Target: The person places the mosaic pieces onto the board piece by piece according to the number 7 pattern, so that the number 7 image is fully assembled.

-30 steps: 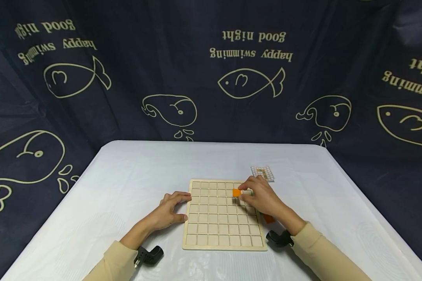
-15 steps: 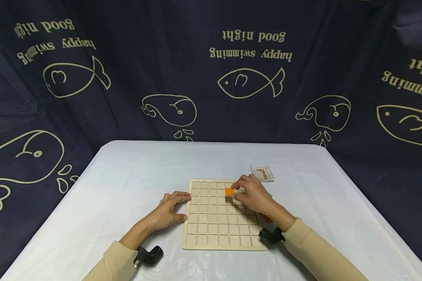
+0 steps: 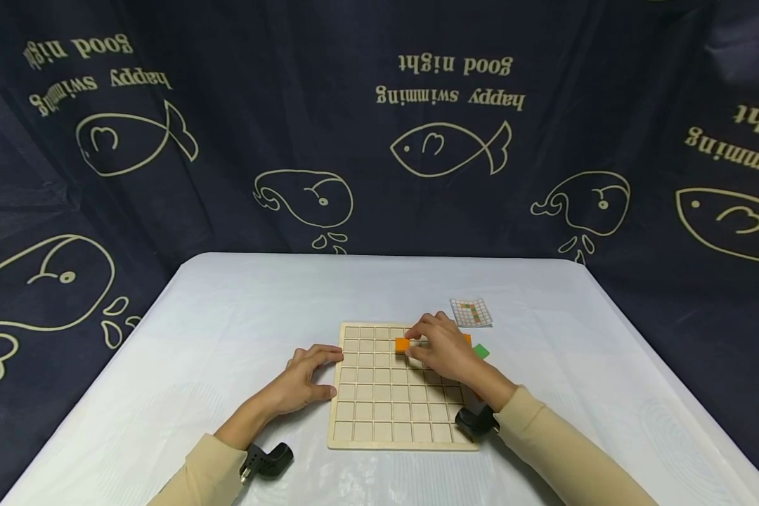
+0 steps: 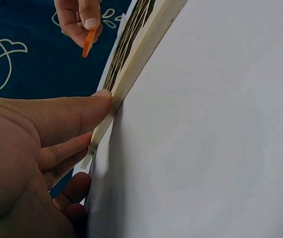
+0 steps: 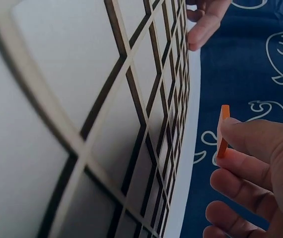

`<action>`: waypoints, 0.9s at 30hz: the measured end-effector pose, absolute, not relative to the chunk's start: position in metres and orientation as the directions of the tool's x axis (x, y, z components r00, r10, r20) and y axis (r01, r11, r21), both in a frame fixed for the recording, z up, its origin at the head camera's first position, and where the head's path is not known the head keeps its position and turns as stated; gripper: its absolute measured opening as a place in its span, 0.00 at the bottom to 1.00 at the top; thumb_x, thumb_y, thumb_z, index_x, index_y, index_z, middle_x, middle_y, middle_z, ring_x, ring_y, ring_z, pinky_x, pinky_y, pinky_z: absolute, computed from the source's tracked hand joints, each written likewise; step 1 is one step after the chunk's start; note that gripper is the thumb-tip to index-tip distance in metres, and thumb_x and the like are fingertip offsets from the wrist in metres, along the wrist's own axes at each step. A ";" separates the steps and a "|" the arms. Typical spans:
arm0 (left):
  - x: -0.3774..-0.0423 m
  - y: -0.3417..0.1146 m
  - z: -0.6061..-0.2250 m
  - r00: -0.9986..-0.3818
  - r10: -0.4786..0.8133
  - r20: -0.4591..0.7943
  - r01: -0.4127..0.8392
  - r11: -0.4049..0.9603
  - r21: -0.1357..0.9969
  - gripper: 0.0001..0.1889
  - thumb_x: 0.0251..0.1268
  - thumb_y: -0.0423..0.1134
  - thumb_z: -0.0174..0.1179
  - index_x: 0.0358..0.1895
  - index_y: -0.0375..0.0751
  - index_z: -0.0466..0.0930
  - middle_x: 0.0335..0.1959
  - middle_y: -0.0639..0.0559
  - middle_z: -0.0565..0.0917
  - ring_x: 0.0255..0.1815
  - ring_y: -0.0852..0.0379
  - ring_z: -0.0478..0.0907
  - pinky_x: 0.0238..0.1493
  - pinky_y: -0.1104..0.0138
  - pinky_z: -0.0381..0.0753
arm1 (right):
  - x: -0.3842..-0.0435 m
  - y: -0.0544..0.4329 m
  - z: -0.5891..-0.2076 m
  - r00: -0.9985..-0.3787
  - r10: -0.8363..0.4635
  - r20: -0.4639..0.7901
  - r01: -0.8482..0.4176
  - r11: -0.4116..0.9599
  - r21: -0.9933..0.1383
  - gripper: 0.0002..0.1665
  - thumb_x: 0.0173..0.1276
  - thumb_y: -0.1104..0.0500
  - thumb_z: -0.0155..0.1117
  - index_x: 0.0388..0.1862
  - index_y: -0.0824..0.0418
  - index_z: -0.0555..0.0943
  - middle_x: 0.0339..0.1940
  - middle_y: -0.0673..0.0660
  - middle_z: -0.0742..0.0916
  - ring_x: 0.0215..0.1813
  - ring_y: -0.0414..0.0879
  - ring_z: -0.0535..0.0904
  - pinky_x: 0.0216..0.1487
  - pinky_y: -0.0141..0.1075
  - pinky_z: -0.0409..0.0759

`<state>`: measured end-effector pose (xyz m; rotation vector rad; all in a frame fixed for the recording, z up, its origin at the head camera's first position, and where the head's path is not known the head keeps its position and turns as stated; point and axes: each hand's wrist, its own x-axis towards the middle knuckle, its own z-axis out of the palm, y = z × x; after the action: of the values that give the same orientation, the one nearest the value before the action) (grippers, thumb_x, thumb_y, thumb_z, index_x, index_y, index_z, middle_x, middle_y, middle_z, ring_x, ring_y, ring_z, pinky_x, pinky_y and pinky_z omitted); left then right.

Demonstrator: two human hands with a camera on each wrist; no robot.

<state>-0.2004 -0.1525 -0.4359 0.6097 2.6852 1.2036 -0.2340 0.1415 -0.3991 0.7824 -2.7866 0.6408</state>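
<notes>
While the left hand (image 3: 305,379) rests, fingers spread, against the wooden board (image 3: 383,393), the right hand (image 3: 444,346) has carried its pinched orange tile (image 3: 401,345) leftward above the cells (so placing it seems still undone).

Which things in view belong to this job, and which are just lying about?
Part of the job:
orange tile, pinched by the right hand
grid board, touched by the left hand
likely the gridded card and green tile

Just surroundings:
patterned dark curtain
white table cover
black wrist devices
</notes>
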 end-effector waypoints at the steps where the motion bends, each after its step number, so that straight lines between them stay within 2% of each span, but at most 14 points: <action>1: -0.200 -0.153 -0.436 -0.909 0.415 0.040 0.306 0.597 0.742 0.29 0.52 0.36 0.67 0.61 0.44 0.73 0.68 0.56 0.68 0.55 0.55 0.59 0.53 0.59 0.56 | -0.235 0.141 -0.399 -0.846 -0.456 0.279 -0.531 0.770 -0.354 0.12 0.60 0.54 0.68 0.42 0.55 0.84 0.38 0.49 0.82 0.39 0.43 0.67 0.46 0.40 0.66; 27: -0.199 -0.152 -0.435 -0.910 0.412 0.047 0.308 0.597 0.740 0.29 0.51 0.36 0.67 0.61 0.43 0.74 0.67 0.56 0.69 0.53 0.56 0.59 0.52 0.61 0.56 | -0.247 0.117 -0.403 -0.836 -0.491 0.246 -0.548 0.772 -0.320 0.14 0.59 0.53 0.69 0.43 0.56 0.84 0.38 0.51 0.82 0.39 0.44 0.69 0.43 0.38 0.65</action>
<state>-0.1994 -0.1523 -0.4346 0.6095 2.6906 1.2094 -0.2472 0.1173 -0.4030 0.8311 -2.8161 0.5781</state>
